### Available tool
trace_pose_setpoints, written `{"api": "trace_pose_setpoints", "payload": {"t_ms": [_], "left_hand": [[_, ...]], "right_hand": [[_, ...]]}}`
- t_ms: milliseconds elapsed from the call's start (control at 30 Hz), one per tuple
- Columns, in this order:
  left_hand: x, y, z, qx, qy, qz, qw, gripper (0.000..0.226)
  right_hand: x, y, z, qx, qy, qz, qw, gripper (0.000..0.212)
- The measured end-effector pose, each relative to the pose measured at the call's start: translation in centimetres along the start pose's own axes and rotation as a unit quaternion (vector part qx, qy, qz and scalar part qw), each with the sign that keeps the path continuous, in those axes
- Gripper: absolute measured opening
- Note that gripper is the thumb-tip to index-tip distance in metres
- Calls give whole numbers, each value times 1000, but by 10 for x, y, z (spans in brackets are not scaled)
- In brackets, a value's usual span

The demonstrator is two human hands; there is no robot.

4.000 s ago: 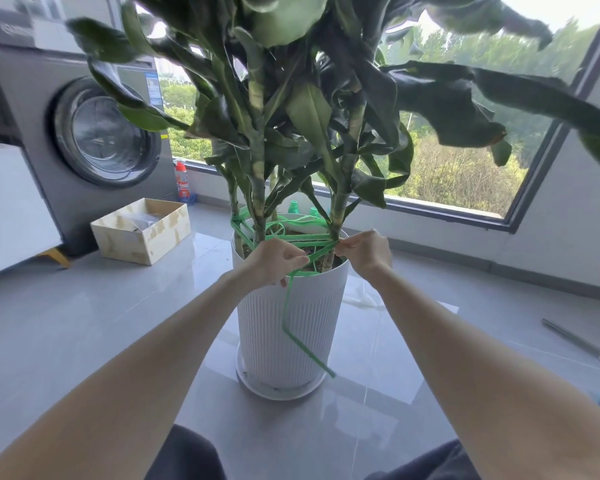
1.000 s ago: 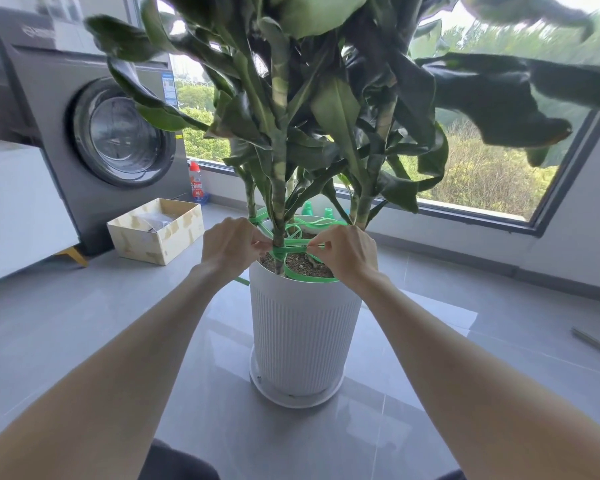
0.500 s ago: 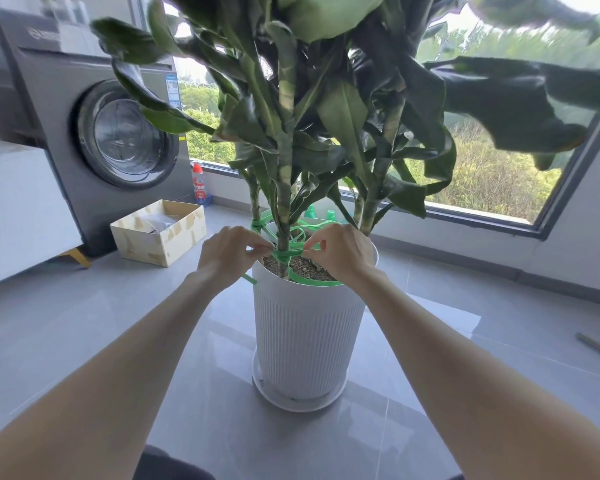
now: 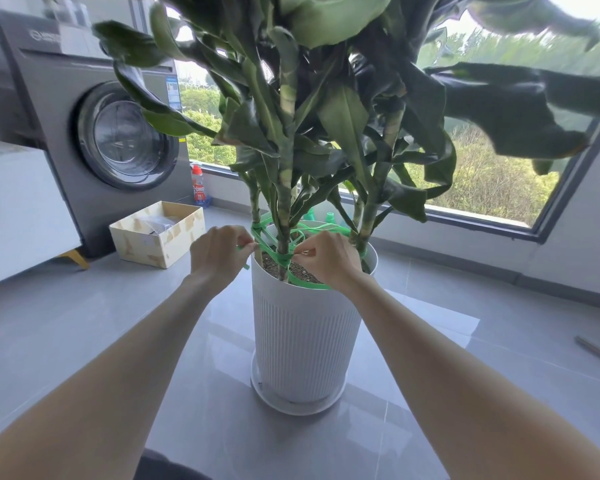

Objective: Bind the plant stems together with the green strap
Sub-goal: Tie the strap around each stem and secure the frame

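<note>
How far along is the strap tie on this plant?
Done: the green strap already loops round the stems above the white pot, with a wrap bunched on the front one. In hand: the left hand and right hand each pinch the strap on either side of that wrap. Left: probably cinching and knotting; no finished knot shows.

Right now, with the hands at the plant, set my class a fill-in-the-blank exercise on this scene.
The left hand and right hand each pinch the green ____.
It loops round the plant's stems above a ribbed ____ pot.
Beside the washing machine sits an open ____.
Missing words: strap; white; box.
</note>
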State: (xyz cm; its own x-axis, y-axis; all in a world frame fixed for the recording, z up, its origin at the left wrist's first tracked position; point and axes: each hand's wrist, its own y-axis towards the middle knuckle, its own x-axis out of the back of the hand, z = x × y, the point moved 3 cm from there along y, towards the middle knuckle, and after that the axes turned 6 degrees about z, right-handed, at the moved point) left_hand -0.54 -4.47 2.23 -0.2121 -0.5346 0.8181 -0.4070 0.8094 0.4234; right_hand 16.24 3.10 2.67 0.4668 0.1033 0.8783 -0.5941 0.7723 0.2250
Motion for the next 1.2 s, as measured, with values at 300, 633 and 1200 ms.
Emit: {"api": "trace_pose_setpoints", "payload": {"t_ms": [300, 633, 1200], "left_hand": [[-1, 6, -20, -15, 22, -30, 999, 19], [-16, 16, -35, -41, 36, 5, 998, 17], [-22, 20, -29, -22, -71, 29, 997, 17]], "right_hand": [[22, -8, -20, -5, 99, -21, 995, 20], [35, -18, -54, -64, 192, 54, 978, 23], [36, -24, -97, -229, 162, -80, 957, 36]]}}
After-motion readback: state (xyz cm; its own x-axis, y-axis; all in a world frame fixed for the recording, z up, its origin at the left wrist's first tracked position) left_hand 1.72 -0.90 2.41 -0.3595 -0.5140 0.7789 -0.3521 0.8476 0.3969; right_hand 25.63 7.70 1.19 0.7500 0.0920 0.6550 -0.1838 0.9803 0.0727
